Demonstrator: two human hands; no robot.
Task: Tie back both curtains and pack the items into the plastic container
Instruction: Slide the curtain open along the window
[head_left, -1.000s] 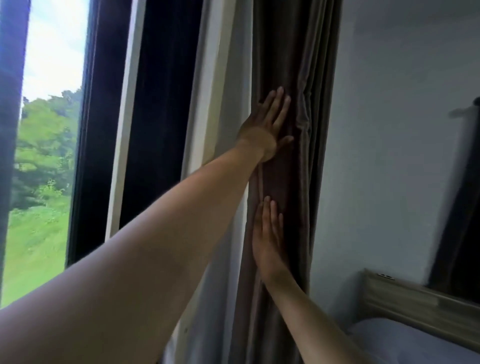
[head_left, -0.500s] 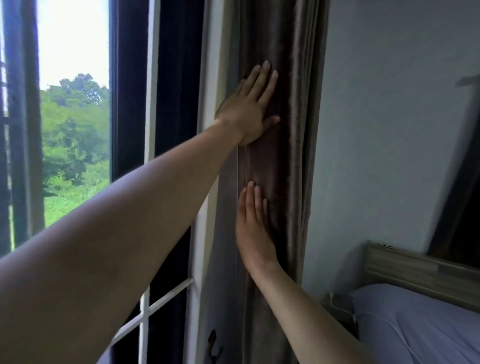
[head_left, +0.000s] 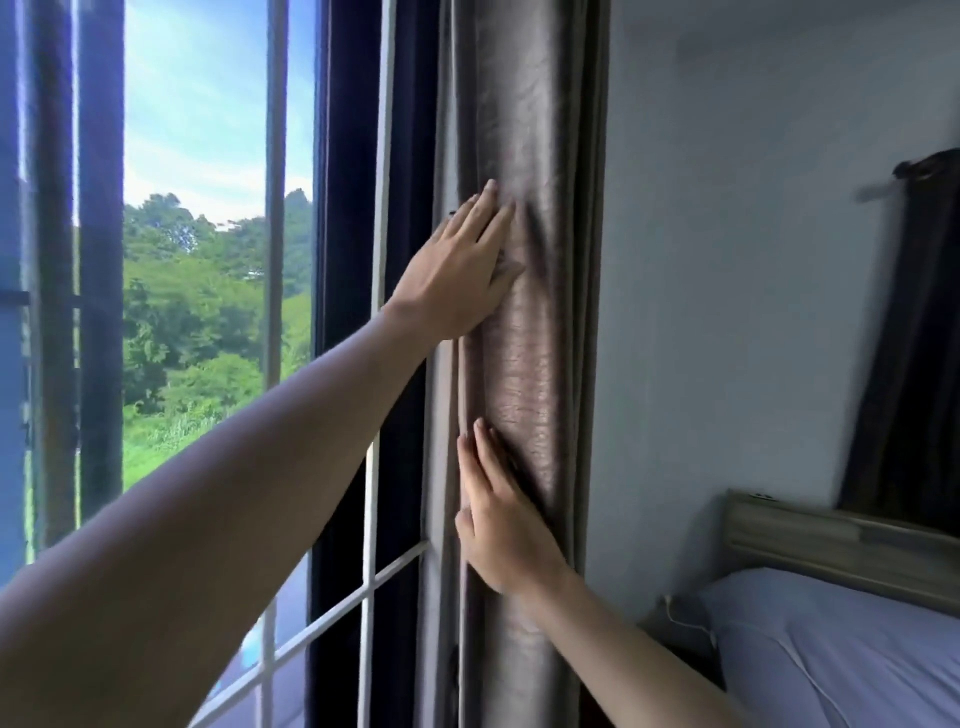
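Note:
A brown-grey curtain (head_left: 524, 130) hangs gathered in a narrow column between the window and the wall. My left hand (head_left: 457, 270) lies flat on its left side at chest height, fingers straight and pointing up to the right. Below it my right hand (head_left: 498, 525) also presses flat against the fabric, fingers straight and pointing up. Neither hand grips the cloth. No tie-back and no plastic container are in view.
A barred window (head_left: 275, 208) with trees outside fills the left. A dark inner curtain (head_left: 353, 156) hangs beside the frame. At lower right stands a bed with a white pillow (head_left: 841, 654) and a wooden headboard (head_left: 831, 540). A second dark curtain (head_left: 909, 364) hangs at far right.
Both hands stayed flat on the curtain while the view swung left, showing more of the window. My left hand's thumb now lies closer to the fabric.

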